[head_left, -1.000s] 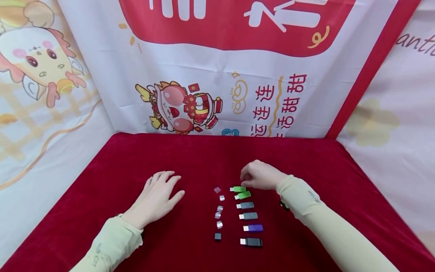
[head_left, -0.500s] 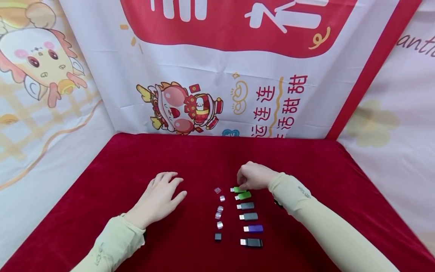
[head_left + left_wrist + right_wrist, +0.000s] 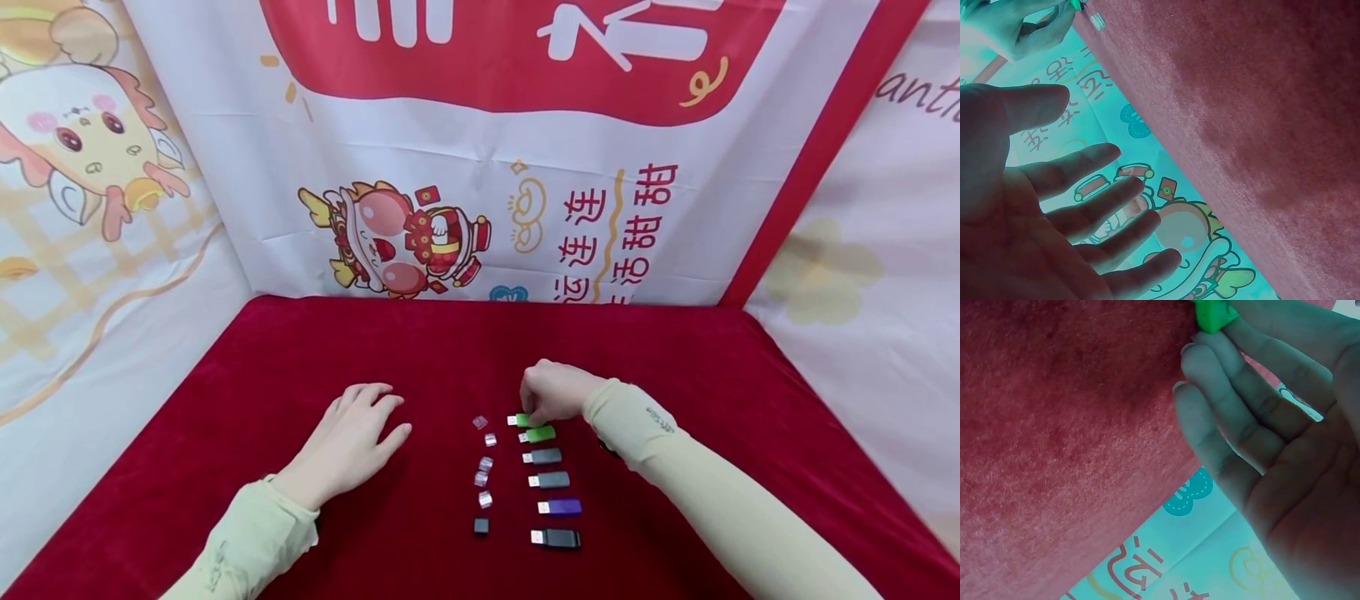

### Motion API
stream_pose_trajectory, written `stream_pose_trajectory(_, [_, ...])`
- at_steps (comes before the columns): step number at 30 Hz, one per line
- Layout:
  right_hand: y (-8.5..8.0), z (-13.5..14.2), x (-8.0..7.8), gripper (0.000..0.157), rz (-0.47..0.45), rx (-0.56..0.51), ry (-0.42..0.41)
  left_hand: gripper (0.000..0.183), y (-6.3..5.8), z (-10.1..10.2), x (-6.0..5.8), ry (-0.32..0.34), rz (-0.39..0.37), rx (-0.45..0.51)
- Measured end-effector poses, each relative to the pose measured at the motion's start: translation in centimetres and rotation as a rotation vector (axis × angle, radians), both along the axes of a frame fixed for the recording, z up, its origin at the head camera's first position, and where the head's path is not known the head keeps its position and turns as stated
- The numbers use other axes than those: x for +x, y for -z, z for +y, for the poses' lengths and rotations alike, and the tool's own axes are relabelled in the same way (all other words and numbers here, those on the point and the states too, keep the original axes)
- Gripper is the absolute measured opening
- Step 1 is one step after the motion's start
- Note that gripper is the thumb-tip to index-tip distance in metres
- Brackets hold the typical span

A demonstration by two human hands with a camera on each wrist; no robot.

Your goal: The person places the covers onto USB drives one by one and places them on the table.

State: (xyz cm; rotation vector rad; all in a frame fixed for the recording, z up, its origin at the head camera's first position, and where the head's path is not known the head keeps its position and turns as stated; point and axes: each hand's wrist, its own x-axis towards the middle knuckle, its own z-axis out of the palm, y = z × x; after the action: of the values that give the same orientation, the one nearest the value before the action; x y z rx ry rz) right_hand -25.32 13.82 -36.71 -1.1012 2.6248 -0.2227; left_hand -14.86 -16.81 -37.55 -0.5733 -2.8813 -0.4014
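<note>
In the head view my right hand (image 3: 557, 392) pinches the rear end of the farthest green USB stick (image 3: 522, 420), its metal plug pointing left. Thumb and fingertips meet on that green stick (image 3: 1213, 315) in the right wrist view and cover part of it. Just nearer lies a second green USB stick (image 3: 538, 434). Below it, in a column, are two grey sticks (image 3: 542, 457), a purple one (image 3: 561, 507) and a black one (image 3: 557, 537). My left hand (image 3: 351, 442) holds nothing, palm down and fingers spread, left of the caps; the left wrist view shows its relaxed fingers (image 3: 1104, 212).
Left of the sticks runs a column of several clear caps (image 3: 485, 499), with a black cap (image 3: 481, 526) nearest me. Everything lies on a red cloth-covered table (image 3: 375, 333). A printed white curtain (image 3: 465, 142) hangs behind the far edge, with more hangings at both sides.
My right hand has moved slightly left and down, from beside the farthest green stick to a pinch over its rear end. The left hand has barely moved.
</note>
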Motion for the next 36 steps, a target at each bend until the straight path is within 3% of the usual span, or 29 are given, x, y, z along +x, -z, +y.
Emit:
stream_pose_trajectory(13, [0.0, -0.4, 0.1, 0.012, 0.079, 0.079, -0.023, 0.038, 0.4, -0.3, -0.4, 0.005, 0.016, 0.006])
stream_pose_trajectory(18, [0.4, 0.1, 0.0, 0.014, 0.105, 0.020, -0.046, 0.035, 0.4, 0.0, -0.5, 0.030, 0.039, -0.008])
stream_pose_trajectory(22, [0.1, 0.8, 0.1, 0.011, 0.096, -0.043, -0.014, 0.033, 0.2, 0.5, -0.8, 0.064, 0.042, -0.022])
stream_pose_trajectory(29, [-0.3, 1.9, 0.4, 0.011, 0.144, -0.180, -0.012, 0.033, 0.0, 1.5, -1.4, 0.076, -0.016, -0.025])
stream_pose_trajectory(36, [-0.6, 3.0, 1.2, 0.009, 0.165, -0.244, 0.021, 0.034, -0.2, 2.3, -1.9, 0.084, -0.046, -0.025])
